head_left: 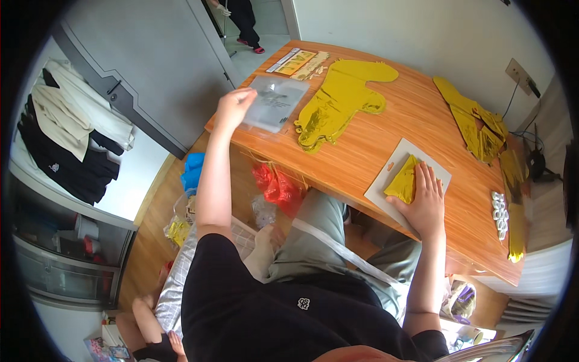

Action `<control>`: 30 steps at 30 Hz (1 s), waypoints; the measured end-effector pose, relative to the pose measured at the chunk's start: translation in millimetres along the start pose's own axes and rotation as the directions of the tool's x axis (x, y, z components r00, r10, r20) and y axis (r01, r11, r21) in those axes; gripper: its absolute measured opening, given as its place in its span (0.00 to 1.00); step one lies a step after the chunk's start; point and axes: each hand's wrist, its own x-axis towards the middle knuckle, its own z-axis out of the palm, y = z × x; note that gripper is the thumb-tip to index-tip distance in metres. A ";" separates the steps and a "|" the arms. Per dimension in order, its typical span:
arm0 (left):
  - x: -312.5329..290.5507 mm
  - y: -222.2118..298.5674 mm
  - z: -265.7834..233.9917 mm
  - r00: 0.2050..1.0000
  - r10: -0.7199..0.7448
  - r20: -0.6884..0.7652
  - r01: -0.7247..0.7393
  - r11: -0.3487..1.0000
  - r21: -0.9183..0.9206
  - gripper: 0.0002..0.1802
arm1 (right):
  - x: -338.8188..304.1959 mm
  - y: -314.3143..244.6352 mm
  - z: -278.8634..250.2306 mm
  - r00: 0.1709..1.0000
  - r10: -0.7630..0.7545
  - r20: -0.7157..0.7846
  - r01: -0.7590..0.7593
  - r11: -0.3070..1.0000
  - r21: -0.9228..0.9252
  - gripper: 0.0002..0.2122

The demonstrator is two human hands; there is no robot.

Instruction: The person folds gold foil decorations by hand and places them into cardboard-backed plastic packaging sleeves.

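Observation:
My right hand (425,202) lies flat with its fingers stretched, pressing on a folded gold foil balloon (403,181). Under the foil is a pale grey card (379,183) with a small hang hole, near the front of the table. On the left, my left hand (234,110) is raised at the table's edge. Its fingers are closed in a pinch at the edge of a clear plastic bag (278,104); the fingertips are partly hidden. A large flat gold foil balloon (341,99) is spread between the bag and the card.
Printed cards (295,62) lie at the far left of the wooden table (416,108). More gold foil (473,123) and white round pieces (499,215) are at the right. A red plastic bag (277,187) hangs below the front edge. Another person (244,21) stands in the doorway.

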 end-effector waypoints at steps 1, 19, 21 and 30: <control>2.6 18.6 -6.4 0.991 -0.131 0.002 0.131 0.991 -0.024 0.15 | -2.2 2.0 0.1 1.000 0.010 0.004 -0.010 1.000 0.001 0.54; -33.6 245.4 36.8 0.797 0.191 0.573 -0.206 0.978 -0.040 0.28 | -31.2 34.6 -14.7 0.999 -0.036 0.020 0.035 0.998 0.048 0.56; -48.5 241.8 63.3 0.686 0.226 0.691 -0.325 0.946 0.014 0.30 | -32.7 36.2 -13.7 1.000 -0.026 0.005 0.026 0.999 0.048 0.56; -52.5 205.2 126.6 0.285 0.741 0.607 -0.832 0.506 -0.228 0.31 | -32.6 39.4 -8.8 0.998 0.027 -0.053 -0.026 0.999 0.027 0.54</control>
